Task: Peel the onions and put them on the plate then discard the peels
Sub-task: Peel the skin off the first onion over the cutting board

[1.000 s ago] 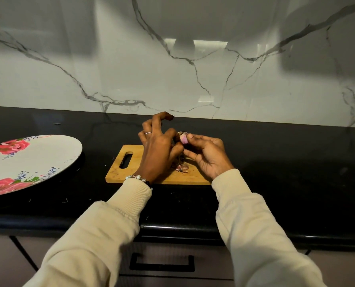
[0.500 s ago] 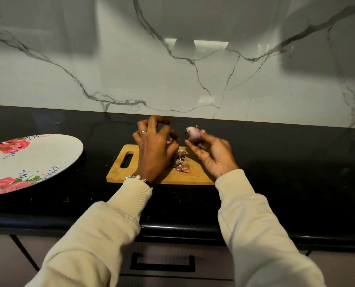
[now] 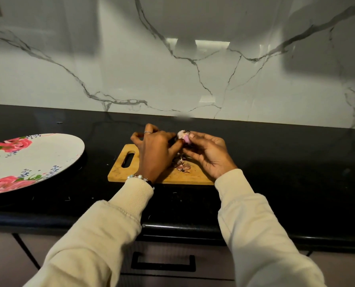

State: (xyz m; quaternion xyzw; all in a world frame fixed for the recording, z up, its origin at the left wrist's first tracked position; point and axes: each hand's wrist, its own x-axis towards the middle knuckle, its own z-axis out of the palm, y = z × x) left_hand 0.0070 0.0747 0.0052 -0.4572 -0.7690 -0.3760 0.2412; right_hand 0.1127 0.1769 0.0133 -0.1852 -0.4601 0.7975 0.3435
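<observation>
Onion (image 3: 184, 138) sits up between both our hands above the chopping board (image 3: 120, 170): right hand (image 3: 209, 156) has its grip curled round it, left hand (image 3: 158, 152) pinching at its skin. Peels (image 3: 182, 165) lie heaped on the board beneath. Flowered plate (image 3: 48, 154) waits bare on the black desk (image 3: 286, 172), well apart to our left.

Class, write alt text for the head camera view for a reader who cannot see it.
Two hands peel a small purple onion above a wooden cutting board: the right hand holds it, the left hand pinches at its skin. Peels lie on the board; a floral plate sits left.
</observation>
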